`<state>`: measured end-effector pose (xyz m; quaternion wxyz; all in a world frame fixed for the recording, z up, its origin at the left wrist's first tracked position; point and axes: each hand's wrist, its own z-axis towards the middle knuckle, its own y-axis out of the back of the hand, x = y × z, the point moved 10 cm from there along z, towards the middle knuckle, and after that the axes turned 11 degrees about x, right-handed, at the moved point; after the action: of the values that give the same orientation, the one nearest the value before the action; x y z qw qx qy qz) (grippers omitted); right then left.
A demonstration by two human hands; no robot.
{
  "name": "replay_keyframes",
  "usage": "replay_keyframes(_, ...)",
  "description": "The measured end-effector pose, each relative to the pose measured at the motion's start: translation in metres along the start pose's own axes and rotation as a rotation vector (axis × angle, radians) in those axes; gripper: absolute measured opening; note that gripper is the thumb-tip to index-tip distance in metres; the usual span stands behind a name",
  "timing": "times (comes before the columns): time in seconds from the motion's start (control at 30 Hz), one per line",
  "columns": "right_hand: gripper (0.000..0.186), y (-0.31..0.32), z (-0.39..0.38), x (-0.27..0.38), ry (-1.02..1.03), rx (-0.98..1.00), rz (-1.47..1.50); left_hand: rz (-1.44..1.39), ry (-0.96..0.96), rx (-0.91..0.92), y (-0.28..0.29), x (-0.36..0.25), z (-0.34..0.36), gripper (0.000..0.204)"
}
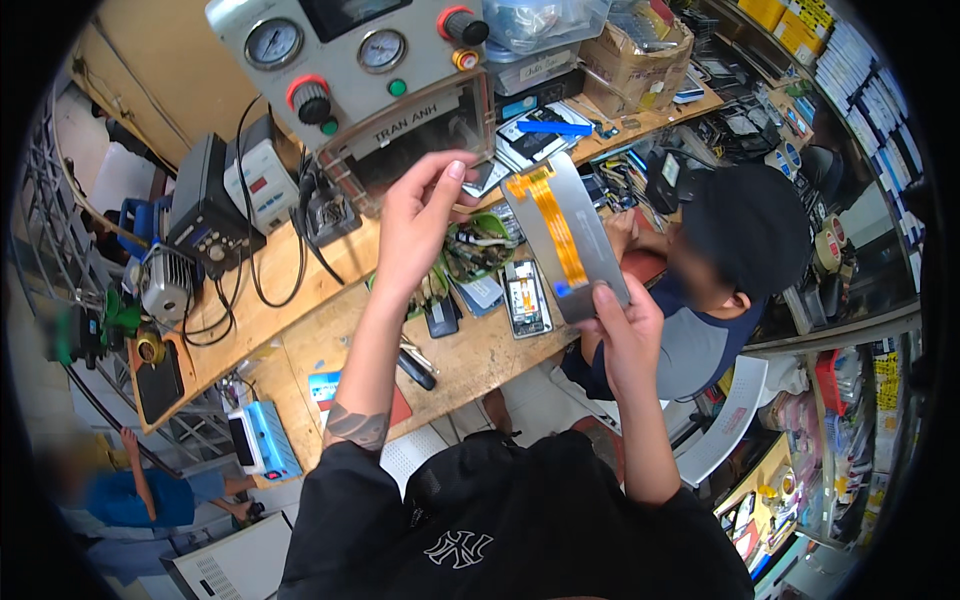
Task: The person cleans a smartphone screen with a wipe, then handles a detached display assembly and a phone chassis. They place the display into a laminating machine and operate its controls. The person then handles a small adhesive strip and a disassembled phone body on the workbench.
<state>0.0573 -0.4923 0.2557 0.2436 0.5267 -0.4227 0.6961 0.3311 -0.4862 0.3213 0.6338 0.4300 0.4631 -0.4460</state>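
Wooden workbench (480, 365) cluttered, shop shelves behind; right hand (625, 330) grips screen panel (565, 235), left hand (425, 215) seemingly pinching.

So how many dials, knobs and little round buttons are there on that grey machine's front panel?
On the grey machine:
Round pressure gauges: 2
Red-collared knobs: 2
Small round buttons: 3, two green, one yellow
Total: 7
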Motion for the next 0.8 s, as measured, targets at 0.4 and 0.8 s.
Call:
replay_keyframes(0.4,0.038,0.048,-0.038,0.005,-0.028,-0.018,0.038,1.603,-0.072,0.094,-0.054,-0.028,0.093,0.029)
replay_keyframes(0.8,0.033,0.119,-0.037,0.015,-0.024,0.023,0.101,1.522,-0.146,-0.031,-0.094,-0.077,-0.043,0.019)
